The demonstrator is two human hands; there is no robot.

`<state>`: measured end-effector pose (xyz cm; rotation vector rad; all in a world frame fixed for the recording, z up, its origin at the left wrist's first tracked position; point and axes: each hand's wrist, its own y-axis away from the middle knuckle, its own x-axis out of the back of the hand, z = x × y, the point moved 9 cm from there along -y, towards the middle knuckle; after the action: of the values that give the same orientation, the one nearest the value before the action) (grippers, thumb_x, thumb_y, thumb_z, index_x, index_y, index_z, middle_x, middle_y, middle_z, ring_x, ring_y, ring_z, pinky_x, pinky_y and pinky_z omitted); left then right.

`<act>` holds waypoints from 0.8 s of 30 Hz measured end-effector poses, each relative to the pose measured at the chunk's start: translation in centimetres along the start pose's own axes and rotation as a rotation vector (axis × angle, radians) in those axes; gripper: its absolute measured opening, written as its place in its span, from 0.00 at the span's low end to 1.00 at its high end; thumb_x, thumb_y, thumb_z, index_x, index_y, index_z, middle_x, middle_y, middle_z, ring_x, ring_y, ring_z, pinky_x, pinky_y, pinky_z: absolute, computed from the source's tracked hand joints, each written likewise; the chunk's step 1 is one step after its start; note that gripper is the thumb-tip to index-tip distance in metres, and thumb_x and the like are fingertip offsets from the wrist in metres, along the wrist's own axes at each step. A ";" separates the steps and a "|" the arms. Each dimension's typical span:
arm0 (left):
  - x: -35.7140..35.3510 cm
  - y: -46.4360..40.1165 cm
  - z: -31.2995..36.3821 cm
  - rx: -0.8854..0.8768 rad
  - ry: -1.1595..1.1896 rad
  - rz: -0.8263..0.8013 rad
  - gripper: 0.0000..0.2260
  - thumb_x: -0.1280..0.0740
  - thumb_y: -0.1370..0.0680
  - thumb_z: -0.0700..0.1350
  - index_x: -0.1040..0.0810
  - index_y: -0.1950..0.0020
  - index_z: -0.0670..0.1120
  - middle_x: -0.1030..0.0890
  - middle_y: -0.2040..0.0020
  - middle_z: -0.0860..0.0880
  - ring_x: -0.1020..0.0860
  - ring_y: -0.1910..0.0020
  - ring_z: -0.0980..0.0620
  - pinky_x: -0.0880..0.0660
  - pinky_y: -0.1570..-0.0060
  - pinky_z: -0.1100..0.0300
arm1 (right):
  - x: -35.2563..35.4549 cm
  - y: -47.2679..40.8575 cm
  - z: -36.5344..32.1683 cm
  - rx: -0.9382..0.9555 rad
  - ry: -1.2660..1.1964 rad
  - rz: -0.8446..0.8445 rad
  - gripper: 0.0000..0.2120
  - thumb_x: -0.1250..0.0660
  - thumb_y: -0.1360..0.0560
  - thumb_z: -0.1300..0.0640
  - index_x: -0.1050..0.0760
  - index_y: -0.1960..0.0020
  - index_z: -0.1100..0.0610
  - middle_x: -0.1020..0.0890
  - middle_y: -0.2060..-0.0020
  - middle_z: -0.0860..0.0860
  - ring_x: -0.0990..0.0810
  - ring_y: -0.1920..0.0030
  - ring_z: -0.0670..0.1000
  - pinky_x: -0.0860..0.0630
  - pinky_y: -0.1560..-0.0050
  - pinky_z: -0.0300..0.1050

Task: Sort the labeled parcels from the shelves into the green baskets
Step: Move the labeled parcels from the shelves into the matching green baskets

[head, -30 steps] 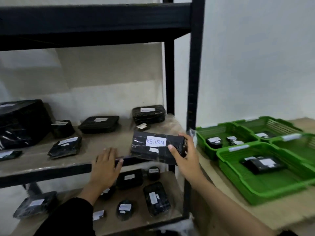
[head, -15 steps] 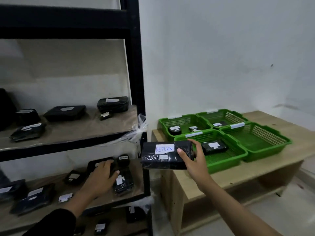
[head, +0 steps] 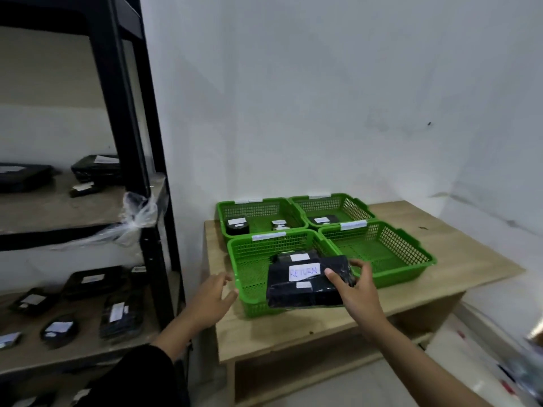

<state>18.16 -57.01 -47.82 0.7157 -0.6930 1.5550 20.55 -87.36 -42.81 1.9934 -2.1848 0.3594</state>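
While the small strips on the basket rims stay too blurred to read, the shelves (head: 73, 207) run off the left edge, and a second package (head: 296, 257) hides mostly behind the held one. Right hand (head: 354, 289) reaches forward, thumb on top and fingers curled round the end of the black parcel (head: 305, 284), gripping it over the near left green basket (head: 249, 277) on the bench (head: 470, 259). Left hand (head: 210, 299) hangs loose beside that basket's front corner, fingers relaxed, holding nothing. Parcel's glossy black wrap carries a white label reading RETURN (handwritten in blue), plus a smaller white tag below it.
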 end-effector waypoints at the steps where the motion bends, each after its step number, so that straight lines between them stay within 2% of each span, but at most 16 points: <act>1: -1.0 -0.5 0.6 -0.001 -0.007 -0.017 0.17 0.38 0.21 0.50 0.32 0.35 0.45 0.27 0.40 0.47 0.28 0.40 0.49 0.31 0.43 0.58 | 1.1 -0.9 1.0 -0.034 -0.001 0.017 0.25 0.27 0.30 0.49 0.37 0.41 0.51 0.22 0.49 0.54 0.20 0.51 0.53 0.22 0.50 0.52; 5: -4.0 -3.3 1.4 -0.015 -0.021 -0.087 0.15 0.38 0.21 0.49 0.29 0.37 0.44 0.25 0.43 0.47 0.25 0.45 0.50 0.28 0.46 0.58 | 4.1 -4.7 5.6 -0.172 -0.021 0.088 0.25 0.26 0.31 0.50 0.37 0.43 0.53 0.24 0.48 0.57 0.21 0.48 0.58 0.23 0.45 0.60; 10: -6.7 -9.2 2.7 -0.042 0.061 -0.101 0.04 0.36 0.22 0.45 0.23 0.50 0.47 0.20 0.54 0.49 0.22 0.55 0.51 0.28 0.55 0.61 | 4.2 -10.2 11.0 -0.349 -0.115 0.116 0.25 0.25 0.32 0.48 0.36 0.45 0.53 0.24 0.46 0.59 0.20 0.49 0.61 0.21 0.49 0.63; 12: -8.9 -12.0 2.4 0.026 0.151 -0.152 0.05 0.36 0.22 0.45 0.21 0.50 0.46 0.20 0.57 0.50 0.23 0.58 0.54 0.28 0.57 0.62 | 3.3 -12.7 12.6 -0.411 -0.138 0.091 0.24 0.26 0.31 0.50 0.36 0.44 0.56 0.24 0.47 0.59 0.20 0.50 0.60 0.20 0.51 0.62; 14: -11.7 -14.2 2.1 0.148 0.334 -0.245 0.08 0.38 0.20 0.46 0.23 0.56 0.46 0.21 0.60 0.49 0.23 0.63 0.54 0.26 0.58 0.59 | 1.8 -14.8 13.8 -0.453 -0.102 0.044 0.24 0.26 0.30 0.49 0.35 0.44 0.58 0.22 0.49 0.59 0.19 0.51 0.59 0.20 0.51 0.61; 17: -15.8 -15.4 1.4 0.429 0.667 -0.355 0.11 0.40 0.20 0.49 0.25 0.57 0.45 0.24 0.65 0.49 0.26 0.66 0.53 0.25 0.66 0.60 | -0.5 -17.6 15.0 -0.438 0.100 -0.034 0.24 0.26 0.33 0.42 0.29 0.49 0.58 0.20 0.54 0.55 0.19 0.54 0.57 0.20 0.52 0.60; 19: -17.5 -15.6 0.7 0.503 0.691 -0.391 0.09 0.39 0.21 0.49 0.26 0.54 0.45 0.27 0.63 0.49 0.27 0.64 0.53 0.22 0.61 0.59 | -1.6 -19.1 14.8 -0.362 0.283 -0.075 0.24 0.28 0.33 0.38 0.26 0.53 0.58 0.19 0.57 0.54 0.19 0.56 0.55 0.20 0.53 0.56; 21: -18.2 -15.6 -0.5 0.569 0.714 -0.390 0.07 0.36 0.22 0.47 0.29 0.55 0.45 0.27 0.62 0.47 0.27 0.65 0.53 0.23 0.56 0.55 | -2.5 -20.4 14.0 -0.244 0.566 -0.155 0.25 0.32 0.32 0.35 0.24 0.60 0.59 0.19 0.64 0.53 0.20 0.62 0.52 0.22 0.60 0.47; 24: -18.5 -14.8 -1.9 0.648 0.801 -0.411 0.07 0.34 0.23 0.45 0.29 0.54 0.44 0.24 0.60 0.46 0.25 0.66 0.52 0.23 0.63 0.59 | -4.0 -21.8 12.8 -0.065 0.905 -0.274 0.28 0.38 0.30 0.30 0.30 0.70 0.55 0.26 0.74 0.49 0.27 0.72 0.50 0.34 0.72 0.41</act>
<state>34.34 -65.73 -62.92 0.5678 0.5466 1.4984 43.12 -89.00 -54.73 1.5859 -1.3260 0.9088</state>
